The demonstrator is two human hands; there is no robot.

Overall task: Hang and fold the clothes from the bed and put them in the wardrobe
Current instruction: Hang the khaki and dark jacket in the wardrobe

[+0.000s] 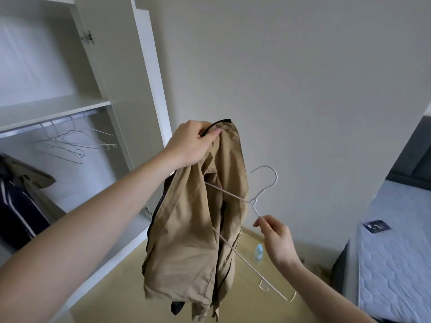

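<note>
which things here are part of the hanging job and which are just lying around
Part of the job:
tan jacket, gripped at the top by the left hand
white wire hanger, pinched by the right hand
wardrobe rail with spare hangers
clothes already hung

Just lying about:
small bottle on the floor
dark flat item on the mattress

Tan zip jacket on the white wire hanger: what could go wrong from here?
1. The left hand pinches only the top edge of the tan zip jacket; that small grip may slip.
2. The white wire hanger is only partly inside, tilted, held by the right hand at one point; it may snag or drop out.
</note>
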